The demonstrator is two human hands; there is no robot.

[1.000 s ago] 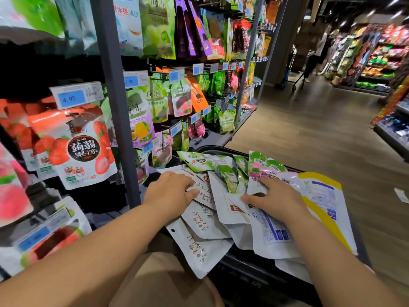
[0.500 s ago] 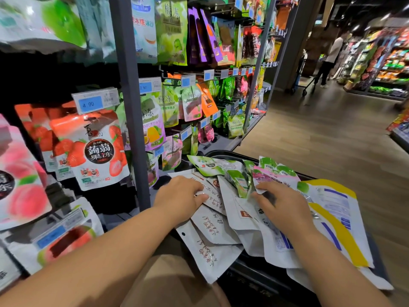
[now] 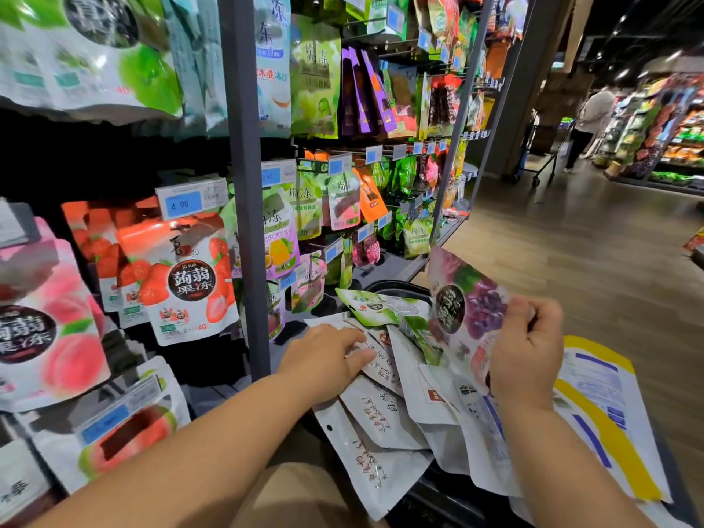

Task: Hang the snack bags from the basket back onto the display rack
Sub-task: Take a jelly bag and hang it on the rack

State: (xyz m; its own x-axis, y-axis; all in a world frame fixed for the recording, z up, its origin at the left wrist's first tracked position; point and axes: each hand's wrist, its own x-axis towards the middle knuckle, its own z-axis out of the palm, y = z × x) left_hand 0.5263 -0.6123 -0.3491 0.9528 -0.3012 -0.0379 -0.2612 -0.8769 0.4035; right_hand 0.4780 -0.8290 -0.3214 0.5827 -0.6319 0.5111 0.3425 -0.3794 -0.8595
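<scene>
Only the head view to go on, so here's where we are. Our right hand (image 3: 527,348) has its fingers curled round the edge of a purple grape jelly bag (image 3: 468,310), and the bag is up clear of the heap, tilted, with its printed front towards us. Our left hand (image 3: 327,356) lies on the white pouches (image 3: 381,413) with its fingers pretty much straight, pressing them down and gripping nothing as far as we can tell.

Progress-wise, we'd call it early days. The basket (image 3: 438,497) is heaped with bags: the white ones fanned over the near rim, a green one (image 3: 377,304) at the far side, and a big yellow-edged bag (image 3: 594,413) hanging out on the right. So loads left to hang.

The display rack (image 3: 244,184) is on our left, with full hooks of strawberry bags (image 3: 186,276) and peach ones nearer us — no purple grape hook in plain sight, at least none we can pick out.

The grape bag is picked but not yet hung. Finding its peg looks like the job in hand.
</scene>
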